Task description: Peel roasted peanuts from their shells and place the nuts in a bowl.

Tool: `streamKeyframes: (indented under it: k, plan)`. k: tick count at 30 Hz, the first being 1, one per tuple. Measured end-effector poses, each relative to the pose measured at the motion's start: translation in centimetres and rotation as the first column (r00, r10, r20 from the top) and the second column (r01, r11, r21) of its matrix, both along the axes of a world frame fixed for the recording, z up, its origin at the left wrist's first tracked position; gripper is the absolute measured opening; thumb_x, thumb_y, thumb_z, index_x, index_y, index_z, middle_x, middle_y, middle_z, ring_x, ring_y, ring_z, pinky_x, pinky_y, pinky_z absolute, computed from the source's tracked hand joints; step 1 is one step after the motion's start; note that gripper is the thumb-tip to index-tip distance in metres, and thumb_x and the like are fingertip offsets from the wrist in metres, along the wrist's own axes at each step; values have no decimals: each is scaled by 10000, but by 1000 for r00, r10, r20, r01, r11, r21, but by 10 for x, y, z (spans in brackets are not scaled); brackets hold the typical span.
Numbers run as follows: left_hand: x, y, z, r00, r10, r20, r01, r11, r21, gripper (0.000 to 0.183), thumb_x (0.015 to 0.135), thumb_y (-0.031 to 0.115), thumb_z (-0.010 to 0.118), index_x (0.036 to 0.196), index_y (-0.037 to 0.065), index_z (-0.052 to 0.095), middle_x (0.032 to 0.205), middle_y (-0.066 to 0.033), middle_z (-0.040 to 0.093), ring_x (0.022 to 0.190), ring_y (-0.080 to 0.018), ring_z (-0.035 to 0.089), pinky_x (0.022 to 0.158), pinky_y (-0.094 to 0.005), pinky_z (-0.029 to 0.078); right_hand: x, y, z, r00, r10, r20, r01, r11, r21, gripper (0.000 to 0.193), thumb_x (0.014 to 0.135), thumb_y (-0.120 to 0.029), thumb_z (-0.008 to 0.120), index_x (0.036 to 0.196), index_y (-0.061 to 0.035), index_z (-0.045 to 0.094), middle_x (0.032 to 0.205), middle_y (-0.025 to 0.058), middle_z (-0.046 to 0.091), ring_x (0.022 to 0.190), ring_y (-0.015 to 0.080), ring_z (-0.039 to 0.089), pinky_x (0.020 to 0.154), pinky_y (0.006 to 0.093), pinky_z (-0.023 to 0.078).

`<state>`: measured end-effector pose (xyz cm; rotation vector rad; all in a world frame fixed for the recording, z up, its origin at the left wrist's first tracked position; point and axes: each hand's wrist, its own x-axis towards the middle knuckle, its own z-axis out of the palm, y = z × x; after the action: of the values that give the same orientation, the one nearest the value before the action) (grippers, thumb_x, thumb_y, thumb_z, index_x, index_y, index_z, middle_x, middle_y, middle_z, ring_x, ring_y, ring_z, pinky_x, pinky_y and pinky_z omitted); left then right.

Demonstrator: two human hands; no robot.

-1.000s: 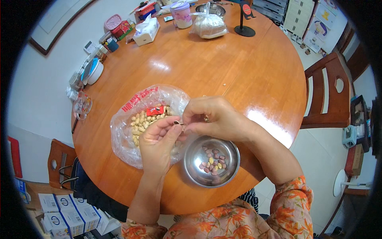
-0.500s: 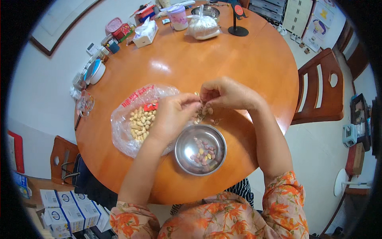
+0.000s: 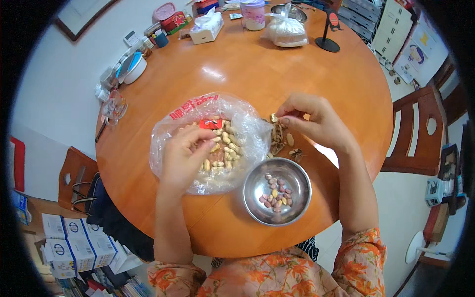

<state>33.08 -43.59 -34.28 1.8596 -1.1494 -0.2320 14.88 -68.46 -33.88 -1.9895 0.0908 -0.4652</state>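
Observation:
Over the clear plastic bag, my left hand reaches in from the front, thumb and forefinger slightly apart. Unshelled peanuts lie in the bag, some right at those fingertips. To the right, my right hand pinches a piece of peanut shell between thumb and forefinger, its pale inside showing. Below that hand is a small heap of broken shells. A round steel bowl stands nearest me, with several shelled peanuts, mostly pinkish, on its bottom.
The round wooden table also bears a red packet in the bag. At its far side are a tissue box, a lidded cup, a tied bag and a black stand. A chair stands at the right.
My left hand has left my right hand and moved left over the peanuts. My right hand has stayed near the shells, still pinching. The view has shifted, so the table sits further right.

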Motion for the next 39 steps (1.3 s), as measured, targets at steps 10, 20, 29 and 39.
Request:
streamKeyframes:
  k: [10, 20, 29, 39]
  plan:
    - [-12, -1, -11, 940, -257, 225, 215, 957, 195, 212, 813, 19, 676, 1024, 42, 686, 969, -136, 655, 895, -320, 650, 783, -392, 526, 13, 21, -4, 996, 61, 65, -49, 984, -174, 66, 862, -46, 710, 913, -10, 689, 862, 68, 669, 800, 162, 630, 711, 291, 492]
    - [-13, -9, -11, 993, -117, -5, 116, 981, 153, 181, 877, 6, 657, 1054, 8, 694, 936, -66, 676, 889, -167, 665, 762, -305, 519, 19, 29, -5, 989, 126, 82, -105, 970, -219, 84, 856, -26, 704, 937, -6, 694, 884, 82, 685, 855, 214, 660, 738, 326, 505]
    - [-35, -11, -4, 596, -283, -751, 197, 959, -204, 207, 958, 62, 643, 1144, -25, 673, 1033, -32, 697, 854, -67, 622, 767, -216, 506, 14, 47, 7, 951, 289, 112, -289, 957, -22, 315, 837, -37, 728, 1150, -64, 707, 930, 89, 663, 873, 200, 651, 755, 346, 523]
    - [-34, -12, -15, 581, -290, -760, 191, 957, -219, 270, 973, 183, 647, 1129, -37, 663, 952, -89, 715, 798, -126, 657, 737, -261, 535, 18, 45, -1, 925, 265, 273, -236, 962, -136, 297, 800, 26, 728, 1085, -59, 729, 913, 96, 661, 864, 245, 659, 756, 350, 529]
